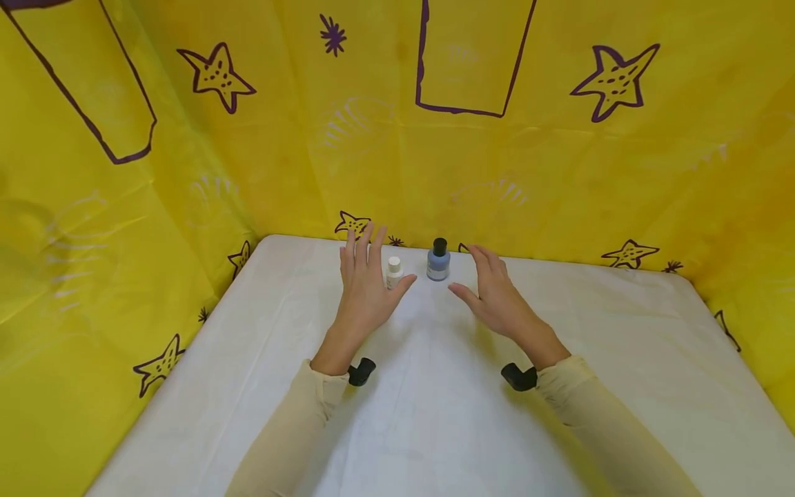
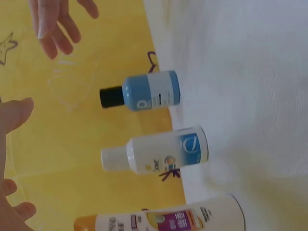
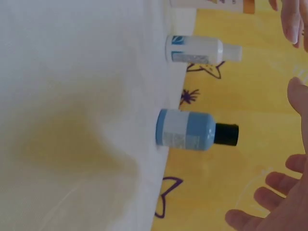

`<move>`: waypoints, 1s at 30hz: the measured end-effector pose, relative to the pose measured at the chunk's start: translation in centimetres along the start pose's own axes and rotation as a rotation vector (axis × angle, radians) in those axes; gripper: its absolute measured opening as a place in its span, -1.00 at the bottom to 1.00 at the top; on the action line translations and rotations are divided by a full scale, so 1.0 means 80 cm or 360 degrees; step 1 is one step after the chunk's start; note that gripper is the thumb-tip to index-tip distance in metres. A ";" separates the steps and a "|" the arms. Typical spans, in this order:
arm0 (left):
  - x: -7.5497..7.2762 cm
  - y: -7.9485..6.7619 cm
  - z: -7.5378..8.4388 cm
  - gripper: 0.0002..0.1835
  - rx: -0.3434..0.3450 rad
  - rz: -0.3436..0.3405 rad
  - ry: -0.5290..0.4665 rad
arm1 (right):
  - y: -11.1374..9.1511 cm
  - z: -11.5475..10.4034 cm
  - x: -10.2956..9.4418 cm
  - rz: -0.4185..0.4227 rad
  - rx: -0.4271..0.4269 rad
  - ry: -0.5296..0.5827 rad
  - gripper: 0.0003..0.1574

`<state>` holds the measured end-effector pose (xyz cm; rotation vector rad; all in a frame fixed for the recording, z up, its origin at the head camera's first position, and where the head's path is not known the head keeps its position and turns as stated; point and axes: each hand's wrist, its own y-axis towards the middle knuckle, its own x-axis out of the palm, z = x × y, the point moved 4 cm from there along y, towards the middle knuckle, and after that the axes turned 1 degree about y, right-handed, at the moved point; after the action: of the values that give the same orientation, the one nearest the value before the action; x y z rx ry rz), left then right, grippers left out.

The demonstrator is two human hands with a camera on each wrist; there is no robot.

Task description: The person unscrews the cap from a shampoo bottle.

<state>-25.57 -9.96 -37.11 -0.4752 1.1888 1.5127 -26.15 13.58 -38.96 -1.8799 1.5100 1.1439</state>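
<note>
My left hand (image 1: 365,286) hovers on the left with fingers spread and thumb out, holding nothing. Beside its thumb stands a small white bottle with a white cap (image 2: 163,151), upright and partly covered in the head view. A blue bottle with a black cap (image 1: 438,266) stands upright to the right of it. My right hand (image 1: 499,298) is raised to the right of the blue bottle, its thumb extended toward the bottle and the palm empty. Another white bottle, with an orange cap and purple label (image 2: 178,220), shows in the left wrist view; my left hand hides it in the head view.
A white-covered table (image 1: 410,428) lies under both arms. Close behind the bottles, a yellow cloth backdrop with purple drawings (image 1: 385,159) rises along the table's back edge and also runs down the left and right sides. Black wrist cameras (image 1: 519,377) sit at the cuffs.
</note>
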 end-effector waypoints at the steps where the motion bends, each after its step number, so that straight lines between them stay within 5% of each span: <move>1: -0.002 0.000 -0.004 0.11 -0.0013 0.0020 -0.0037 | 0.002 -0.005 0.001 0.0006 -0.0011 0.0007 0.16; 15: -0.014 -0.001 -0.062 0.35 -0.0363 0.0208 -0.0436 | 0.038 -0.066 0.017 0.0076 -0.0223 0.0152 0.01; 30: -0.003 -0.010 -0.099 0.37 -0.0635 0.0008 -0.0643 | 0.073 -0.131 0.041 0.0013 -0.0498 0.0058 -0.18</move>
<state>-27.11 -16.93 -40.55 -0.4010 0.5767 1.7568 -28.28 1.90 -35.20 -2.1071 1.4244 1.4255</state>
